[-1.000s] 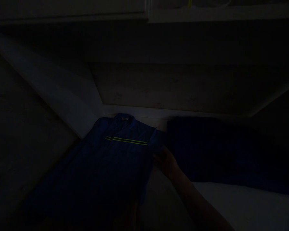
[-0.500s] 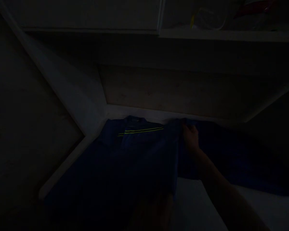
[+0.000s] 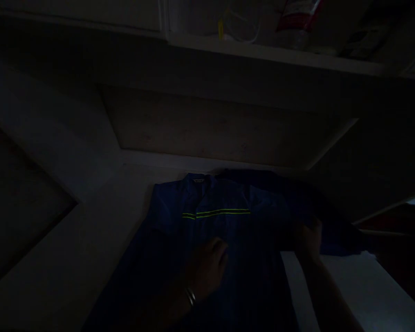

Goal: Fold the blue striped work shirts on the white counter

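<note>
The blue work shirt (image 3: 224, 240) lies front-up on a pale flat surface (image 3: 349, 286) inside a dim, panelled corner, its collar pointing toward the back wall (image 3: 210, 129) and its body running down toward the bottom edge of the view. 2 thin fluorescent yellow-green stripes (image 3: 216, 213) cross its chest just below the collar, and a small label shows at the neck. The left hand (image 3: 207, 267) rests flat on the shirt's midsection, below the stripes, fingers spread loosely and pressed on the cloth rather than closed around it; a metal bracelet (image 3: 191, 296) circles that wrist. The right hand (image 3: 307, 237) sits at the shirt's right edge, where the sleeve side meets a second dark blue garment (image 3: 332, 226) that lies just beside and partly under the shirt, reaching toward the right. The right hand's fingers look curled over the fabric at that edge, but the light is too poor to tell for sure whether they pinch the cloth or only lie on it. The right forearm runs up from the lower right corner across the pale surface. Above the back wall a shelf (image 3: 263, 50) spans the top of the view, carrying a clear plastic container (image 3: 242, 27) with a yellow mark and, to its right, a red and white packet (image 3: 297, 20).
</note>
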The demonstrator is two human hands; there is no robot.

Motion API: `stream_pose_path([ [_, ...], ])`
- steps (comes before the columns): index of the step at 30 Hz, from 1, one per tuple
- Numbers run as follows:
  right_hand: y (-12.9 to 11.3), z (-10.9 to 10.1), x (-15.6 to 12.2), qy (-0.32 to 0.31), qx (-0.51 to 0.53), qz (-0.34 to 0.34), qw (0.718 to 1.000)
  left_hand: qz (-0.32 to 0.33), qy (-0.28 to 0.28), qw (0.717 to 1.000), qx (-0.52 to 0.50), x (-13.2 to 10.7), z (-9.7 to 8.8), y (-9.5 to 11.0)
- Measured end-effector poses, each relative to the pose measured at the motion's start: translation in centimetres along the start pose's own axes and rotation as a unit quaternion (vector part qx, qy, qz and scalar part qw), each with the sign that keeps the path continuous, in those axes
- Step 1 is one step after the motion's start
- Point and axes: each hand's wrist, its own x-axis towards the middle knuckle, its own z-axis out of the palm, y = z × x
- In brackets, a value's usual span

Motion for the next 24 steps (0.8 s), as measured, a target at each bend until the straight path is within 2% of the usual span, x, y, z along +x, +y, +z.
stream_pose_path([
  [2, -2.1, 0.4, 0.4, 0.066, -0.002, -0.039, 0.997, -0.027, 0.062, 0.996, 0.063, 1.6, -0.4, -3.2],
  [3, -3.6, 0.9, 0.8, 0.071, 0.000, -0.082, 0.994, -0.037, 0.082, 0.992, 0.092, 2.3, -0.4, -4.8],
  [5, -6.6, 2.7, 1.9, 0.008, -0.001, -0.187, 0.982, -0.046, 0.100, 0.985, 0.133, 3.4, 0.0, -7.7],
  [8, -9.0, 6.5, 3.5, -0.131, -0.071, -0.266, 0.952, -0.038, 0.105, 0.980, 0.165, 3.9, 0.9, -10.9],
  [11, -7.2, 9.5, 4.4, -0.253, -0.172, -0.267, 0.914, -0.036, 0.109, 0.977, 0.178, 3.3, 1.4, -12.7],
  [13, -4.5, 10.1, 4.7, -0.287, -0.224, -0.242, 0.899, -0.049, 0.118, 0.975, 0.182, 2.8, 1.4, -13.5],
  [16, -1.1, 9.6, 5.2, -0.269, -0.286, -0.198, 0.898, -0.067, 0.131, 0.968, 0.202, 2.4, 1.0, -14.3],
  [19, 0.1, 8.6, 5.6, -0.220, -0.330, -0.140, 0.907, -0.078, 0.122, 0.960, 0.241, 2.2, -0.4, -15.0],
  [22, 0.2, 8.0, 6.0, -0.195, -0.342, -0.072, 0.916, -0.131, 0.108, 0.943, 0.285, 1.9, -2.9, -16.3],
  [24, 0.7, 7.6, 6.1, -0.194, -0.340, -0.059, 0.918, -0.187, 0.098, 0.923, 0.321, 1.1, -5.0, -18.1],
])
